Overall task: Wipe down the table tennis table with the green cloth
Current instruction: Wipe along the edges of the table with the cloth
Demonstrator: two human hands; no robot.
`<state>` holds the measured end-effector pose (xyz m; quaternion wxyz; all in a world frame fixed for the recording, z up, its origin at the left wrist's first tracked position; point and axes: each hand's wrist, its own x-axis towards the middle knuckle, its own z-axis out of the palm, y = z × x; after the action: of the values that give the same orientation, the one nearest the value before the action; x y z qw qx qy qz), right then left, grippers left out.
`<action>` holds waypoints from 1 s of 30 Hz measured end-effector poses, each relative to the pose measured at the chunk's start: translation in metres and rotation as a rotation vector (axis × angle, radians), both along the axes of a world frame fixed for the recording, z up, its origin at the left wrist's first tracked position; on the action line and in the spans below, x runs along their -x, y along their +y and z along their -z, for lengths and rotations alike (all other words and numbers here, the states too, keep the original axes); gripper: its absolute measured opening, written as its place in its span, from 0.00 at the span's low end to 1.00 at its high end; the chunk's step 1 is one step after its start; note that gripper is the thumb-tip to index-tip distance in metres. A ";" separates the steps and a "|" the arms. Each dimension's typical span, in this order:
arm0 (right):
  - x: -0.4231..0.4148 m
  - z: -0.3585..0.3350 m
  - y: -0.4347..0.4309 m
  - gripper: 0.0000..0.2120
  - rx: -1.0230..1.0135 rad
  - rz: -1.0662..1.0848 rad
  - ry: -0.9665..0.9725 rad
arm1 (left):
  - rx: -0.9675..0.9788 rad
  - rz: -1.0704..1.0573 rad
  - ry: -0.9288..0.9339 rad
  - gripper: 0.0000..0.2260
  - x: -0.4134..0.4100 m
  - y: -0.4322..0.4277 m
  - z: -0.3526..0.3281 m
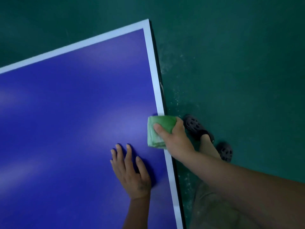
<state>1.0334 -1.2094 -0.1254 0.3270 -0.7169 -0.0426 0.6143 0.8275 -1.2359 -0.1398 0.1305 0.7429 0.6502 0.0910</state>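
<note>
At the table's long right edge: the green cloth (159,129), folded into a thick pad, lies across the white border line (155,71), its outer part just past the rim of the table tennis table (66,113).
Right hand (175,141): grips the cloth, thumb pressed on top, the other fingers curled round its far side.
Left hand (132,174): rests flat on the blue surface near the cloth, fingers straight and spread, holding nothing.
Step in hand: probably wiping along the edge strip; much blue surface lies beyond.
Surface: pale streaks cross the blue. They may be glare or damp; the blur leaves it unclear.
Risk, cloth: with part of the pad past the rim, a stroke drifting outward could tip it onto the green floor (239,63), where pale specks lie.
Risk, folds: the layers at the near end look loose, and dragging could open them.
Risk, left hand: the bracing palm could print on wiped surface.
Risk, feet: dark clogs (195,127) stand close beside the edge, so a step could bump the table.
</note>
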 end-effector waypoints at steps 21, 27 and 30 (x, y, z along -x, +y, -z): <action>-0.020 -0.003 0.061 0.49 -0.035 0.188 -0.041 | -0.058 -0.347 0.189 0.32 -0.173 0.320 0.013; -0.069 0.008 0.161 0.37 -0.112 0.266 -0.141 | -0.091 -0.357 0.234 0.33 -0.170 0.323 0.017; -0.109 0.022 0.230 0.24 -0.169 0.294 -0.178 | -0.094 -0.352 0.224 0.33 -0.170 0.323 0.019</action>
<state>1.1426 -0.9799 -0.1477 0.4672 -0.7369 -0.0174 0.4882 0.9970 -0.9130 -0.1589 0.0047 0.6287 0.7753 0.0598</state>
